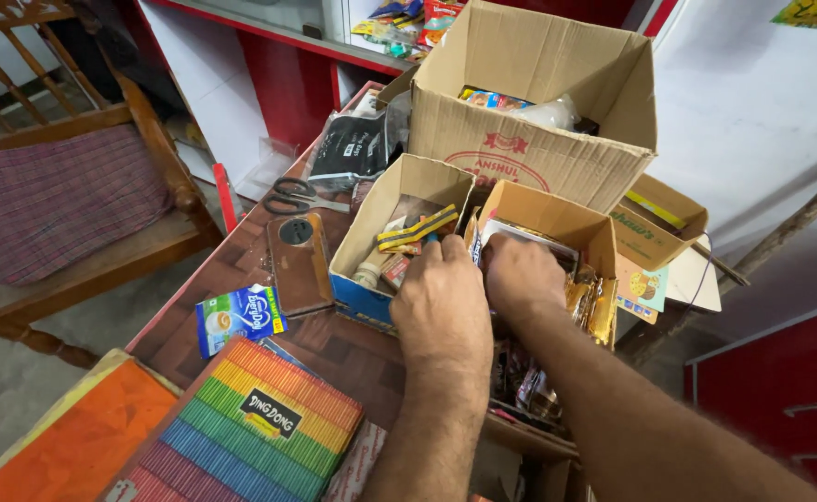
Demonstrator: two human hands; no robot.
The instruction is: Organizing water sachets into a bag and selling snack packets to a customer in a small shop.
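Observation:
My left hand (441, 302) rests at the inner corner of a small open cardboard box with a blue side (364, 296), its fingers curled over the wall it shares with the neighbouring box. My right hand (523, 272) reaches into that second small brown box (590, 232), fingers bent down among flat packets with a white edge (529, 237). Whether either hand grips a packet is hidden by the knuckles. The blue-sided box holds yellow-and-black strips (418, 228) and small items.
A large open carton (538, 153) stands behind the two boxes. On the wooden counter lie scissors (295, 195), a brown phone (299, 262), a blue sachet (239, 319) and a rainbow-striped box (250, 423). Wooden chair (73, 200) at left; red cabinet (780, 400) at right.

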